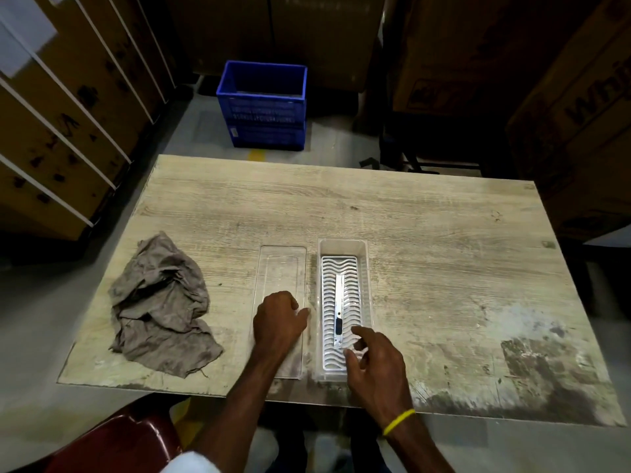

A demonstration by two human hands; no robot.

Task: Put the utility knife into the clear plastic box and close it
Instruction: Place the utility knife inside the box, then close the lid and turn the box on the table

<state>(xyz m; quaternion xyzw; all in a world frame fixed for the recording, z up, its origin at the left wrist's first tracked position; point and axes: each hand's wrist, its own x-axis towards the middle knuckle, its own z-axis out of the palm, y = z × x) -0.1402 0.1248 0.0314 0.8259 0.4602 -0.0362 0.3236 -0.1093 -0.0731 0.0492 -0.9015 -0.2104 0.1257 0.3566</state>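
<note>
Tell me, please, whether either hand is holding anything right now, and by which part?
Right hand holds nothing; the utility knife lies free in the clear box. Left hand rests on the lid's near half; a grip cannot be told.

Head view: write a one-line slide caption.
Utility knife lies in the open clear plastic box; left hand rests on the lid beside it, right hand hovers at the box's near end.

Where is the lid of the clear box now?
The lid lies flat on the table, just left of the clear plastic box, with the left hand on its near part.
</note>
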